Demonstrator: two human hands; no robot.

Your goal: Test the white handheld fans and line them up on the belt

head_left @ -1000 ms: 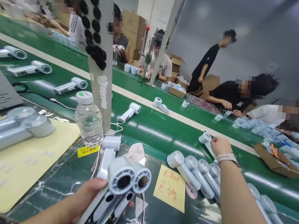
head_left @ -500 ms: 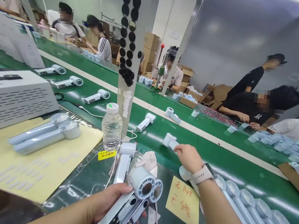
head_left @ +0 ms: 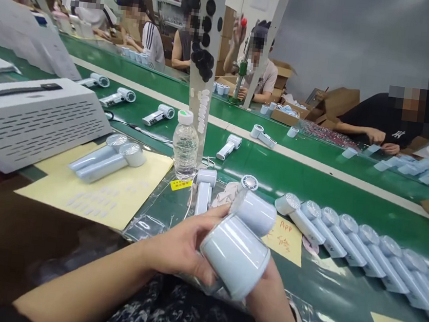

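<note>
Both my hands are drawn in close to my body, holding light-blue handheld fans (head_left: 237, 249) bunched together, their round heads pointing up and right. My left hand (head_left: 185, 243) wraps its fingers round the fans from the left. My right hand (head_left: 266, 299) grips them from below and right, its fingers mostly hidden behind the fan heads. A third fan head (head_left: 249, 182) shows just behind the bunch. A row of several more fans (head_left: 345, 238) lies on the plastic-covered bench to the right.
A water bottle (head_left: 185, 145), a metal post (head_left: 204, 77) with black discs, a white vented box (head_left: 29, 119), two fans on yellow paper (head_left: 106, 159) and a yellow note (head_left: 285, 239) surround me. Fans ride the green conveyor (head_left: 313, 177). Other people sit opposite.
My right hand has come back from the conveyor edge with a fan and joined my left hand. The bunch of fans has turned, heads now facing away.
</note>
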